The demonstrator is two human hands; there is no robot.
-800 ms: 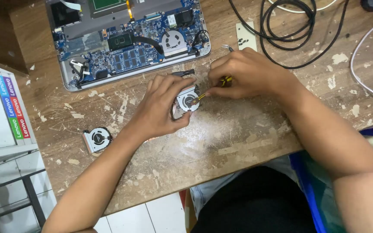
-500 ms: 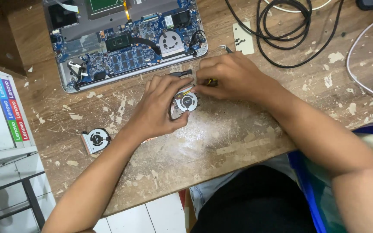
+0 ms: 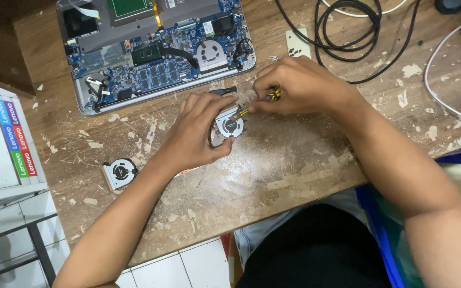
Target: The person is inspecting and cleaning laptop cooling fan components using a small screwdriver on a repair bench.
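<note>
Pinched in the right hand [image 3: 300, 88], a yellow-and-black screwdriver [image 3: 262, 101] points at the small cooling fan [image 3: 229, 127], which the left hand [image 3: 198, 133] clamps to the wooden table [image 3: 294, 165]. Since earlier, both hands have shifted slightly toward the opened laptop [image 3: 156, 58]; the spare fan [image 3: 118, 173] stays put.

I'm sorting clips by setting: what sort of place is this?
Probably a small electronics repair bench: an opened laptop with its circuit board bare lies on a worn wooden table, a loose cooling fan beside it.
</note>
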